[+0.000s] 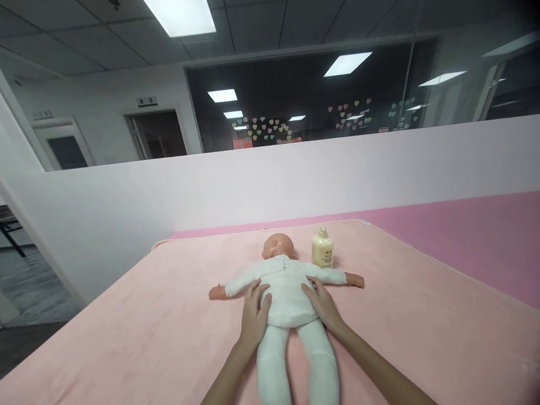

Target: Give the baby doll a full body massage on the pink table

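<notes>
A baby doll (pixel 289 289) with a white cloth body lies on a pink blanket, arms spread and head turned to the left. My left hand (pixel 255 312) rests along the left side of its torso, fingers apart. On the other side of the torso lies my right hand (pixel 323 301), its fingers also spread against the cloth. Neither hand is closed round the doll. Just beyond the doll's right-hand arm stands a pale yellow lotion bottle (pixel 323 248), upright and close to the head.
The pink blanket (pixel 169 315) covers most of the surface, with a brighter pink mat (pixel 472 242) along the right and back. A white low wall (pixel 253 185) with a window above it closes off the far side. At the left the surface drops to a grey floor (pixel 36 287).
</notes>
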Available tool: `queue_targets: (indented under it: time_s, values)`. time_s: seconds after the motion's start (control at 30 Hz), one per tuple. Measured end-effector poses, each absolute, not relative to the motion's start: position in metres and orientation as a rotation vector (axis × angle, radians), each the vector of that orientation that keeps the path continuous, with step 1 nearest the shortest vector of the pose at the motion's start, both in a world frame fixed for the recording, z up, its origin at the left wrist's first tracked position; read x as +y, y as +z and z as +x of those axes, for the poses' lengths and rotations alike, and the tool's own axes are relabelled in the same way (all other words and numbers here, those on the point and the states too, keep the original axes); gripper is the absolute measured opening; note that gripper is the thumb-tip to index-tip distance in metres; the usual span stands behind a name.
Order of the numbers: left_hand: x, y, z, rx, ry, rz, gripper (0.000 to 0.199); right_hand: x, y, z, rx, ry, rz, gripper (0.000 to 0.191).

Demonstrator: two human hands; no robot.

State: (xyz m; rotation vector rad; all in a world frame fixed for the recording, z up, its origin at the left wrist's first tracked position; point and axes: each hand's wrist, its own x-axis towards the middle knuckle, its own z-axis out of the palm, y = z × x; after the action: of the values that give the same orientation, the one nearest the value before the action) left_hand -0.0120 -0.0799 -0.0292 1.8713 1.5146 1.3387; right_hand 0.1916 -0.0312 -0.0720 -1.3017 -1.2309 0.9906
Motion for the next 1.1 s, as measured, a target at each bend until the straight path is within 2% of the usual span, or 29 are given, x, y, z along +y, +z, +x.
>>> queue_targets:
  time_s: [0.37,0.7,1.1]
  values:
    - [-0.074,-0.031,-0.016,1.434,1.432,2.013,0.029,-0.033,-0.074,0.192,-1.245,0.875,-1.337,0.048]
    - [-0.076,-0.025,-0.019,1.425,1.501,2.209,0.022,-0.042,-0.069,0.192,-1.133,0.714,-1.386,0.03]
    - [-0.086,-0.016,-0.015,1.241,1.469,2.398,0.021,-0.049,-0.059,0.191,-1.135,0.654,-1.433,0.027]
